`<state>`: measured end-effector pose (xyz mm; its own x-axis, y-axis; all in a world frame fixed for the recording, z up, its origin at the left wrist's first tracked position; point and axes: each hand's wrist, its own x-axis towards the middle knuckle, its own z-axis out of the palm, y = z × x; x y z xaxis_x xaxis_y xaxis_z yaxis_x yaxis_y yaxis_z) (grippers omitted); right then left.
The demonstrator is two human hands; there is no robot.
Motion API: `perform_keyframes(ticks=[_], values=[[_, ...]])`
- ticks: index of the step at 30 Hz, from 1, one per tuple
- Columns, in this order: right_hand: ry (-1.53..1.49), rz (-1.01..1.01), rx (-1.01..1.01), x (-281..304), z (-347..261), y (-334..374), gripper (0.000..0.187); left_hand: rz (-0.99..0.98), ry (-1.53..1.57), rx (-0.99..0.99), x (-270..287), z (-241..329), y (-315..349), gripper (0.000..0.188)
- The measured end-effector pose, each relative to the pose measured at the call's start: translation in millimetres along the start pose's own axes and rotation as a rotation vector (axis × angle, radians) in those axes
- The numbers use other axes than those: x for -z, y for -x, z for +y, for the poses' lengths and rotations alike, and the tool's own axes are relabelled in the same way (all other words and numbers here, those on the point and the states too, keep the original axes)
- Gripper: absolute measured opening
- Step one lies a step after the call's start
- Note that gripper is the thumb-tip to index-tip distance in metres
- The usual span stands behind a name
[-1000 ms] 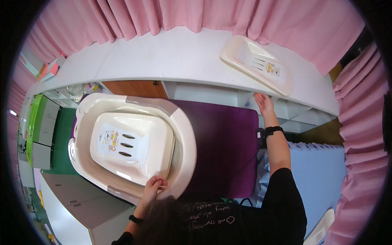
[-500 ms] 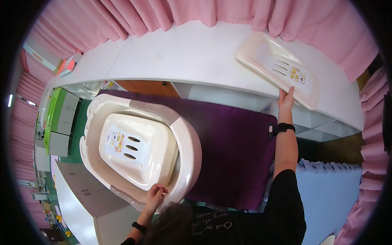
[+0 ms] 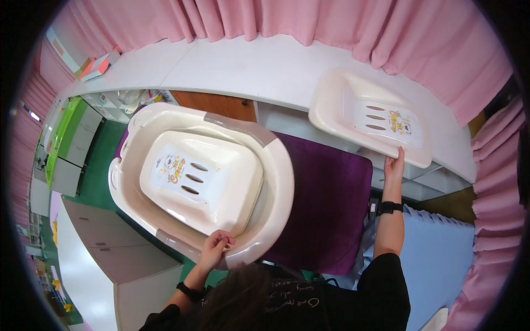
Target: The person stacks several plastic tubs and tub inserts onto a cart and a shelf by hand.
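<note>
A large cream baby bathtub [image 3: 279,182] with greyish rim panels stands on a purple-covered table [image 3: 326,204]. Inside it lies a cream bath seat [image 3: 232,182] with three slots and a cartoon bear print. My left hand [image 3: 216,249] is closed at the tub's near rim, beside the seat's near corner, its fingers curled with nothing visible in them. At the right, my right hand [image 3: 393,161] grips the near edge of a second, matching bath seat [image 3: 353,91]. This seat is tilted over the front edge of the white counter. My right fingers are partly hidden beneath it.
The long white counter [image 3: 232,69] runs along the back before pink curtains [image 3: 326,25]. Open shelves and a brown door [image 3: 215,105] sit below it. A light blue cover [image 3: 436,259] lies at right, grey cabinets [image 3: 110,237] at left.
The second bath seat has come off the counter top toward me in my right hand, overhanging the edge more. The view has shifted. My left hand stays by the tub rim, fingers more curled.
</note>
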<state>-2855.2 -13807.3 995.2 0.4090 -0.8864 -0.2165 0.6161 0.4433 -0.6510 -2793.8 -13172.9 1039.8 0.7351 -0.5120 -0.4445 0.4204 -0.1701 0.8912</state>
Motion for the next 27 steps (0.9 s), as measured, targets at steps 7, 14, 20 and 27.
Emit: perform_keyframes(ticks=[7, 14, 20, 27], values=[[0.161, -0.208, -0.069, -96, -6, 133, 0.036, 0.045, 0.081, -0.147, 89, -7, 6, 0.011], [0.475, -0.327, -0.442, -156, 63, 236, 0.048, 0.132, 0.378, -0.239, 159, 44, 16, 0.045], [0.669, -0.483, -0.672, -170, 146, 302, 0.048, -0.039, 0.617, 0.134, 188, 21, 38, 0.041], [0.457, -0.653, -0.841, -169, 163, 336, 0.045, 0.003, 0.630, 0.018, 182, 1, 61, 0.047]])
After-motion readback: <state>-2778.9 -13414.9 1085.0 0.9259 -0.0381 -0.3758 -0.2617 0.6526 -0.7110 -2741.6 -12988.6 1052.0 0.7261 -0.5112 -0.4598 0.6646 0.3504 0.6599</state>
